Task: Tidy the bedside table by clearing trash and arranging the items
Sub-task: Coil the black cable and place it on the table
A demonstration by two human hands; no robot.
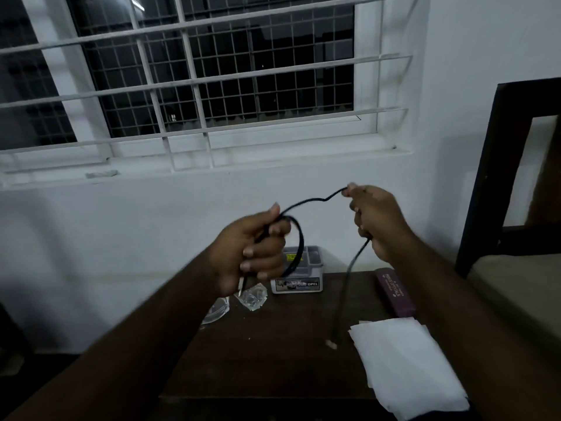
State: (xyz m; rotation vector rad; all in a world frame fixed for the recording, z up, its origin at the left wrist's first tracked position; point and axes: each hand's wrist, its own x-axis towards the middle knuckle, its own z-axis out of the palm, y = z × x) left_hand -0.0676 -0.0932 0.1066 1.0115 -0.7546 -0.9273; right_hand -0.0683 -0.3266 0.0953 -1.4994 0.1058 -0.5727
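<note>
Left hand (252, 253) was clenched round a loop of the black cable (306, 205); right hand (376, 220) pinched the same cable further along, both raised above the bedside table (273, 354). The free end with its plug (331, 344) hung down to near the tabletop's middle. Looked like the coiling step. Next move: feed more slack into the loop, keep turns even. Uncleared: crumpled clear wrappers (252, 296) near the back-left corner, a boxed item marked OPEL (299, 284) at the back edge, a maroon case (394, 293) by the right edge, white paper (406, 366) at the front-right corner.

Both hands (252, 250) (376, 220) grip a black cable (306, 202).
</note>
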